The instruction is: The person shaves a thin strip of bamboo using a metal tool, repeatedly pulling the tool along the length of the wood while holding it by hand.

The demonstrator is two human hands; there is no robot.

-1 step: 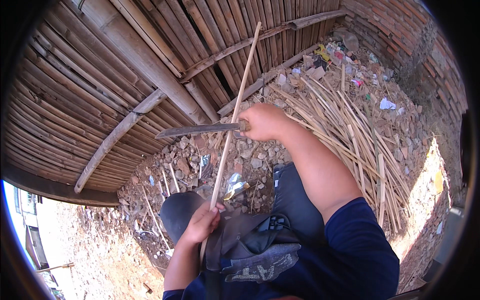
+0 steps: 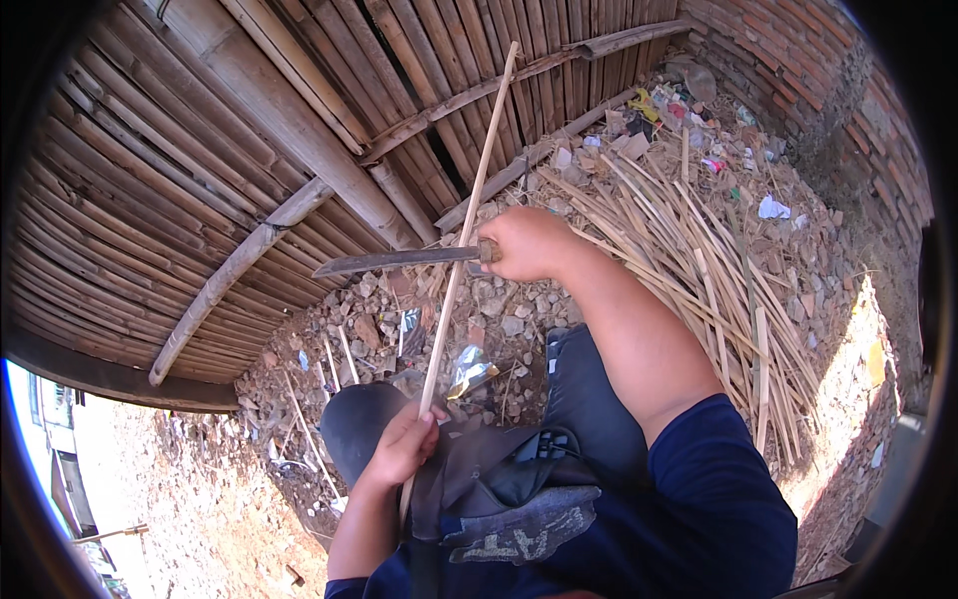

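My left hand grips the lower end of a long thin bamboo stick that slants up toward the bamboo wall. My right hand is closed on the handle of a long dark knife. The blade points left and crosses the stick at about its middle, touching it. My knees in dark trousers are below the stick, with a dark bag on my lap.
A woven bamboo wall with thick poles fills the upper left. A heap of split bamboo strips lies to the right on stony rubble. Litter sits by a brick wall at the far right.
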